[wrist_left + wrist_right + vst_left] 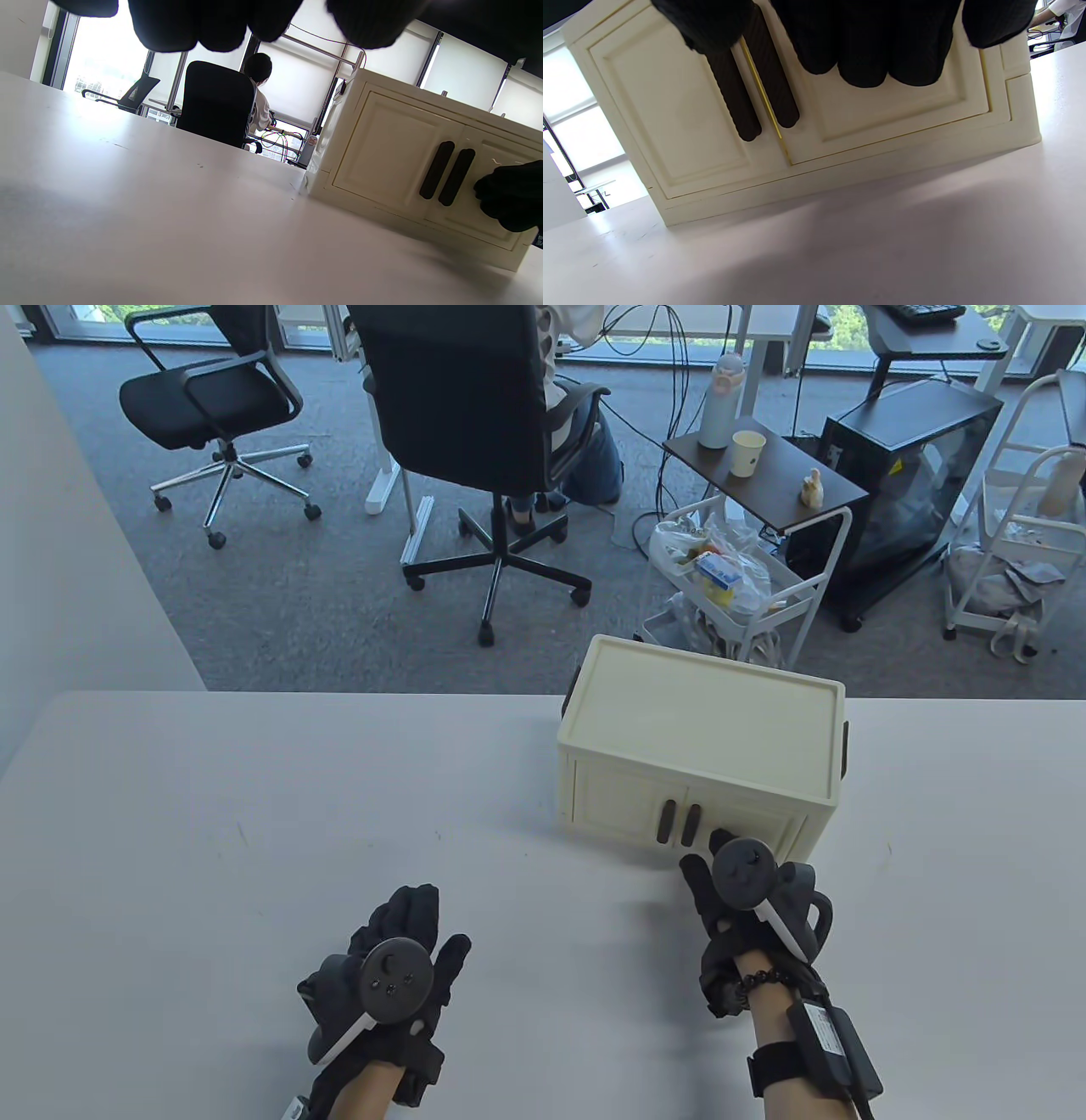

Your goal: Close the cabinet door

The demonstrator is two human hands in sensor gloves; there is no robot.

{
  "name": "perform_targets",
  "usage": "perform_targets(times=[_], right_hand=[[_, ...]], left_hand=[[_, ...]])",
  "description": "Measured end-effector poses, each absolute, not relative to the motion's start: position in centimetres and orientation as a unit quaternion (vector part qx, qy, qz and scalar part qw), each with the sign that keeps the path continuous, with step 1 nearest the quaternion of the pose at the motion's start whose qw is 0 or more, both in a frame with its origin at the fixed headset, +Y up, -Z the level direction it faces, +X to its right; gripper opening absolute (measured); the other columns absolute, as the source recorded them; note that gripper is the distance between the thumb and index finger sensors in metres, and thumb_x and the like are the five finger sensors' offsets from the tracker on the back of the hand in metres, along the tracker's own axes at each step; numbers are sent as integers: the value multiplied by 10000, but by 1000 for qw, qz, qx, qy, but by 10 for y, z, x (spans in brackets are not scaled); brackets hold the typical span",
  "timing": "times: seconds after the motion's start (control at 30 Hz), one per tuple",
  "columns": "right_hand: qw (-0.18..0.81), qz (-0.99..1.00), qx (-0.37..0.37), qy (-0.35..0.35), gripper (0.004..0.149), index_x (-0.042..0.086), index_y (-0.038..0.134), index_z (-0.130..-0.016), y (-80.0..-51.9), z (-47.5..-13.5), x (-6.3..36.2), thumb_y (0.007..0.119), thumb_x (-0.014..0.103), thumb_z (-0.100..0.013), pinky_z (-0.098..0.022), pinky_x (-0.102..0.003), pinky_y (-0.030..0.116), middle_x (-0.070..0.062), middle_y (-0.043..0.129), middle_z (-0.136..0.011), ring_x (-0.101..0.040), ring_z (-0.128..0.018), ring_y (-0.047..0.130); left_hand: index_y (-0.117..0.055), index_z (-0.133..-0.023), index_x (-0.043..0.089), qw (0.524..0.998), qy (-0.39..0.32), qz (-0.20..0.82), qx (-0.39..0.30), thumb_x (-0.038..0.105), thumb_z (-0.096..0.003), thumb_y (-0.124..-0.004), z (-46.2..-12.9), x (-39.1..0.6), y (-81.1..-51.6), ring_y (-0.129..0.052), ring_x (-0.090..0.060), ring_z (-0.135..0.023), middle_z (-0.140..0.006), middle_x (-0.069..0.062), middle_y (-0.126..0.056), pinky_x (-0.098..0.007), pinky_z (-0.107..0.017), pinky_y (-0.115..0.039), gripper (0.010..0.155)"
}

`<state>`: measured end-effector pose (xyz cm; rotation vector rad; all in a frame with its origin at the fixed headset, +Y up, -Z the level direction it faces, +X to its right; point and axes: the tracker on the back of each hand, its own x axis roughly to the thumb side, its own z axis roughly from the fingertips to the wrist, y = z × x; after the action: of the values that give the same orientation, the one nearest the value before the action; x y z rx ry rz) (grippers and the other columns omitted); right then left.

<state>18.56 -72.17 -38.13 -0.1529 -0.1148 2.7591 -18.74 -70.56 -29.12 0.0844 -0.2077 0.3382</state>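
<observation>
Right hand (747, 916) fingers (869, 42) | extended at right cabinet door (895, 97) (seemingly touching) | doors flush

Cabinet (702, 738) on table (254, 831) far right, right hand (747, 912) before its doors, left hand (390, 976) left.

A cream cabinet (702, 746) is sitting on the white counter (254, 831), both doors flush. The right hand (751, 912) is reaching its fingers up to the right door (751, 827); the left hand (386, 976) is lying flat, well apart.
</observation>
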Motion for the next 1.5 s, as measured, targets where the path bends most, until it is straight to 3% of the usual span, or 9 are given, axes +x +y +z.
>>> perform_targets(times=[0.37, 0.73, 1.17, 1.5], right_hand=[[141, 988, -20, -62, 663, 15, 594, -1054, -721, -329, 210, 653, 471, -576, -653, -749, 550, -295, 631, -1061, -566, -940, 667], [31, 996, 12, -82, 763, -8, 360, -1126, -718, -263, 253, 623, 468, -591, -654, -802, 384, -331, 336, -1144, -641, -993, 343], [51, 994, 21, -91, 797, -9, 242, -1130, -704, -253, 254, 608, 463, -601, -636, -817, 298, -354, 191, -1134, -655, -973, 201], [85, 992, 35, -81, 794, -10, 251, -1133, -703, -252, 250, 600, 469, -604, -630, -822, 290, -363, 184, -1132, -665, -967, 195]], left_hand=[[-462, -1139, 4, 979, -106, 164, 63, 460, -606, -654, -286, -187, -696, -602, -621, -1000, -1121, -345, -481, -798, -646, -464, 728], [-425, -1150, 4, 982, -105, 137, 81, 470, -612, -636, -282, -186, -689, -525, -652, -1013, -1131, -359, -432, -818, -637, -406, 742], [-355, -1176, 35, 990, -102, 83, 59, 489, -613, -632, -279, -185, -688, -364, -679, -1040, -1158, -360, -306, -838, -630, -327, 774], [-351, -1177, 38, 992, -94, 71, 54, 492, -612, -632, -275, -185, -690, -365, -681, -1040, -1158, -361, -304, -838, -633, -327, 778]])
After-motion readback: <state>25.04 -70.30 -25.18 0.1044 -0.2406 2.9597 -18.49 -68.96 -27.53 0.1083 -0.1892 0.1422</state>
